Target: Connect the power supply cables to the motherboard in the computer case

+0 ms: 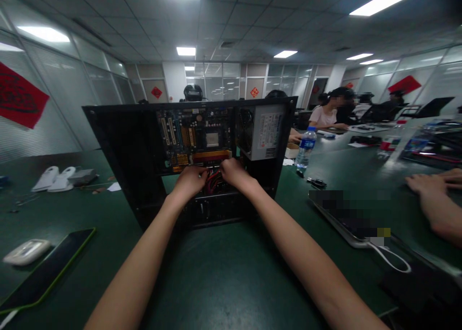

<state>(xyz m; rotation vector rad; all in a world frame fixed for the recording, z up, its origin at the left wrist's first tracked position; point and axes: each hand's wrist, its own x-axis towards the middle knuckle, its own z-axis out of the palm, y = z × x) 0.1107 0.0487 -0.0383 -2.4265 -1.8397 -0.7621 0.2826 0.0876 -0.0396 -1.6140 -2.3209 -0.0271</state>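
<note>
A black computer case [122, 156] stands on the green table with its open side facing me. Inside it I see a motherboard [212, 138] and, at the upper right, a silver power supply [265, 132]. A bundle of red and dark cables [213, 181] runs between my hands, below the motherboard's orange slots. My left hand [190, 181] is closed, thumb and finger pinched at the cables' left side. Close beside it, my right hand [236, 172] is curled in at the cables' right side; its fingertips are partly hidden and slightly blurred.
A phone-like device [342, 219] with a white cord and a water bottle [306, 149] are to the right. Another person's hands [433, 190] rest at the right edge. At left lie a green-edged dark pad [50, 267], a pale mouse-like object [28, 251] and white objects [54, 178].
</note>
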